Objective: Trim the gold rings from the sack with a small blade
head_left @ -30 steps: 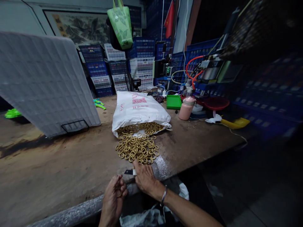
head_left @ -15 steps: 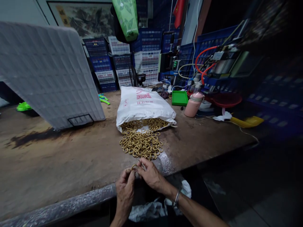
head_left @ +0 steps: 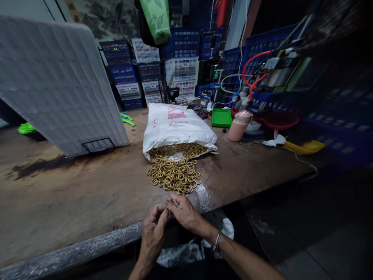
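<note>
My left hand point(head_left: 153, 229) is closed in a pinch at the table's front edge, thumb against fingers. The gold-coloured ring seen there half a second ago is now hidden by the fingertips. My right hand point(head_left: 185, 213) meets it from the right, its fingers closed on a thin metal tool point(head_left: 175, 202) whose exact kind I cannot make out. Just beyond both hands lies a heap of gold-coloured rings point(head_left: 175, 175). It spills from the mouth of a white woven sack point(head_left: 179, 126) with red print, lying on its side.
A brown worktable point(head_left: 81, 198) carries a tall pale padded panel point(head_left: 64, 85) at left. Right of the sack are a green tray point(head_left: 222, 118), a pink bottle point(head_left: 239, 126) and a yellow scoop-like piece point(head_left: 305, 147). Stacked crates point(head_left: 182, 70) line the back.
The ring between my fingertips has gone from sight as the hands closed in together. The right hand's tool has tilted. The camera view has shifted slightly; the heap looks the same.
</note>
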{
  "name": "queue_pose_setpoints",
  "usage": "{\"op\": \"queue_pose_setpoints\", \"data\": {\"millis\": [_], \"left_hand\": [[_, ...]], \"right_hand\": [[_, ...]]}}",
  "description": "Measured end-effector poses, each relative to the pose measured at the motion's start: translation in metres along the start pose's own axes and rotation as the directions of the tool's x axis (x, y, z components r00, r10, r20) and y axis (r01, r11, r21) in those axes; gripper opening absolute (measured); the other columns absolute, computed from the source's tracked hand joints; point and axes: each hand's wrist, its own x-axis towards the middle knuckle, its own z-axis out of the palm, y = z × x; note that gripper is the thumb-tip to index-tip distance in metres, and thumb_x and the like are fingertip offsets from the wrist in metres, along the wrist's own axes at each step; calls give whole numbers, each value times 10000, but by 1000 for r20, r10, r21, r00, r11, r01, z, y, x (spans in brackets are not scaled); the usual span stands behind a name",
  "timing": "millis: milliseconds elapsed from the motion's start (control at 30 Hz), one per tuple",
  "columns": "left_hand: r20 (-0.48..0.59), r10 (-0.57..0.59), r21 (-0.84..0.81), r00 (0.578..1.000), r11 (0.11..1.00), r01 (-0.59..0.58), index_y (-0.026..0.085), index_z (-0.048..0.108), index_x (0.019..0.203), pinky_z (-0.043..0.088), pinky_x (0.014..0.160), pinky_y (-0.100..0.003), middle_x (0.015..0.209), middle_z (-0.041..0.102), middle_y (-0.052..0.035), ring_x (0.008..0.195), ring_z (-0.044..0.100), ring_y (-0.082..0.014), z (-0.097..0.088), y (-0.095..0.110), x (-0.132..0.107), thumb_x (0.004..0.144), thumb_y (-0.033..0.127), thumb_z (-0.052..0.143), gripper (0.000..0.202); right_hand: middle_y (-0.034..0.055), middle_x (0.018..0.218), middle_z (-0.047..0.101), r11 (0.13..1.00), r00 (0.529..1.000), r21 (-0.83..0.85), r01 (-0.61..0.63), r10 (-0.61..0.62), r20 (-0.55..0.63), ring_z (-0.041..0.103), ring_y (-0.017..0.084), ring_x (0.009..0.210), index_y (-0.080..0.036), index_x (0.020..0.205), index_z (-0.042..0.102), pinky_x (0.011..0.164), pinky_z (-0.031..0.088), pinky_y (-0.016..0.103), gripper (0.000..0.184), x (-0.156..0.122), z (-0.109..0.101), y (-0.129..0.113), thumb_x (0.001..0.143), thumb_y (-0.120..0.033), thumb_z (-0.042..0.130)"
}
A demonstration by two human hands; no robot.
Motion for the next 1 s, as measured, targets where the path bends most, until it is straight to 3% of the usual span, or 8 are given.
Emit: {"op": "queue_pose_setpoints", "data": {"millis": [100,167,400,533,567,667,867,1000], "left_hand": [[139,-206,-214,969,949,233,167,508,644,225,356,-160,424,359,86,353,281,-44,2,3,-3,730,460,531,306],[213,-261,-316,942,894,319,170,482,654,152,331,-156,431,350,96,328,217,-26,2,3,-3,719,478,541,320],[237,-223,-458,946,833,311,160,472,669,137,340,-143,522,420,77,354,214,-6,2,3,-8,716,444,573,305],[179,-258,-430,949,847,312,178,463,702,146,338,-145,493,390,91,347,216,-15,2,-4,-8,722,457,563,297],[164,-268,-418,949,853,313,179,460,701,155,339,-145,489,390,92,346,224,-15,2,-5,-8,718,461,565,301],[123,-260,-397,958,871,288,175,460,699,207,361,-142,519,451,75,369,288,-18,4,-4,-6,686,465,598,321],[29,-224,-287,974,932,223,171,467,696,224,362,-142,484,460,77,366,307,-22,5,-1,-4,615,518,628,391],[58,-264,-248,963,930,270,178,465,697,190,334,-138,460,442,85,333,276,-18,2,-8,-6,667,529,571,368]], "right_hand": [[-64,515,387,995,999,87,-46,43,28,350,65,490,-167,616,440,462,270,180,202,-1,1,1,774,-292,436],[-65,492,403,989,996,130,-64,56,66,354,65,464,-169,635,444,449,271,180,212,-2,1,1,786,-317,425],[-38,511,469,987,997,158,-9,-3,76,414,78,487,-171,624,445,494,322,187,270,-4,0,-1,826,-331,362],[-16,593,518,987,998,-158,27,-36,-51,451,97,546,-174,703,491,533,308,200,140,-7,-3,7,786,-212,384],[-8,628,541,963,997,-264,61,-72,-33,471,106,579,-178,744,507,552,304,205,106,-9,-4,9,753,-168,402],[5,702,583,859,985,-483,169,-130,113,513,131,653,-193,864,517,592,289,218,242,-15,-5,14,671,-90,414],[30,768,601,729,983,-661,176,-90,163,533,156,700,-184,935,475,585,256,239,284,-18,-1,15,667,-105,423],[42,771,607,676,990,-725,133,-62,124,534,161,692,-176,938,455,577,242,247,274,-16,0,17,675,-104,430]]}}
